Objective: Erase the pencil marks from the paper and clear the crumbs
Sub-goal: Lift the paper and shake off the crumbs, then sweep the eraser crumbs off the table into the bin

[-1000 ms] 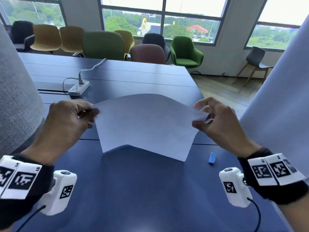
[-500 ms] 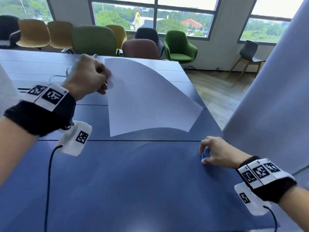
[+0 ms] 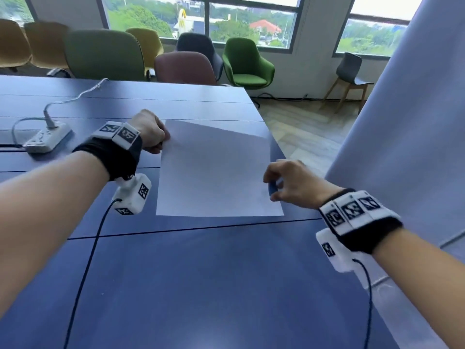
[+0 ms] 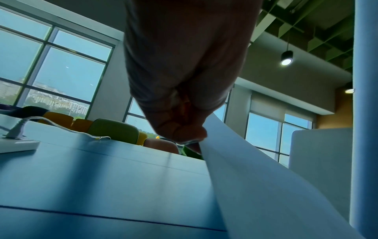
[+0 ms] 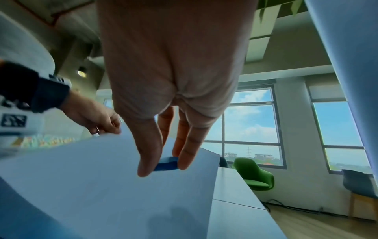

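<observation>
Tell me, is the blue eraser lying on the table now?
No, the right hand pinches the blue eraser between its fingertips above the paper.

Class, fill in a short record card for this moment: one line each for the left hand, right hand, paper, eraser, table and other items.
left hand: pinches the paper's far left corner
right hand: fingers hold the eraser over the paper's right edge
paper: white sheet, far left corner lifted, near edge on the table
eraser: blue, between thumb and fingers
table: dark blue
other items: power strip at far left
</observation>
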{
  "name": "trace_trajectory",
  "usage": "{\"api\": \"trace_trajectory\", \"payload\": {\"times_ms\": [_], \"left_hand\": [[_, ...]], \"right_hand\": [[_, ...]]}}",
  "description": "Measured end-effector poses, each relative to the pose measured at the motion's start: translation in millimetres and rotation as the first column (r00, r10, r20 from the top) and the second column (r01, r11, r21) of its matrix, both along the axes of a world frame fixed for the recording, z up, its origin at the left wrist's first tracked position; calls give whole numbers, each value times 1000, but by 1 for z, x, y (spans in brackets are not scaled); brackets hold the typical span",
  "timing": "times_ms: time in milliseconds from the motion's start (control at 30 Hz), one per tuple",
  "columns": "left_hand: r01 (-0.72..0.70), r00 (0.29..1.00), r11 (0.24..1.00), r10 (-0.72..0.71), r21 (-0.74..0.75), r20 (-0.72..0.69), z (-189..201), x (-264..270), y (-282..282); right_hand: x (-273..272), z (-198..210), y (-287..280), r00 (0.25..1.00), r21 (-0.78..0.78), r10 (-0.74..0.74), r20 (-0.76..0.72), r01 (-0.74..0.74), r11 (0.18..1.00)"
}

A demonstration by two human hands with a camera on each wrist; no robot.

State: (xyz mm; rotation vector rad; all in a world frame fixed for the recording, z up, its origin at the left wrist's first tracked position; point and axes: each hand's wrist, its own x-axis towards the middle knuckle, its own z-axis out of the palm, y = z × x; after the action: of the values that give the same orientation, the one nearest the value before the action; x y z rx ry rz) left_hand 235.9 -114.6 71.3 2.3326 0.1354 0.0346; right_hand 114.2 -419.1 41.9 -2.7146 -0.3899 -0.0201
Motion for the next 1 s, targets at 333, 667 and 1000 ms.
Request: {"api": "trace_trajectory", "payload": {"times_ms": [333,667,1000], "left_hand": [[-28,994,998,33,48,-106,-57,24,-12],[163,976,941,-109,298,-189,-26,-45,59],[2,935,883,164,469,-314,-118,-283,201]], "right_hand": [[65,-59,0,978,-143,-114,-173,90,986],[7,-21,-1,998,-114,-49,-44,44,992],[-176,-49,-11,989,45,-23,-144,30,999]]}}
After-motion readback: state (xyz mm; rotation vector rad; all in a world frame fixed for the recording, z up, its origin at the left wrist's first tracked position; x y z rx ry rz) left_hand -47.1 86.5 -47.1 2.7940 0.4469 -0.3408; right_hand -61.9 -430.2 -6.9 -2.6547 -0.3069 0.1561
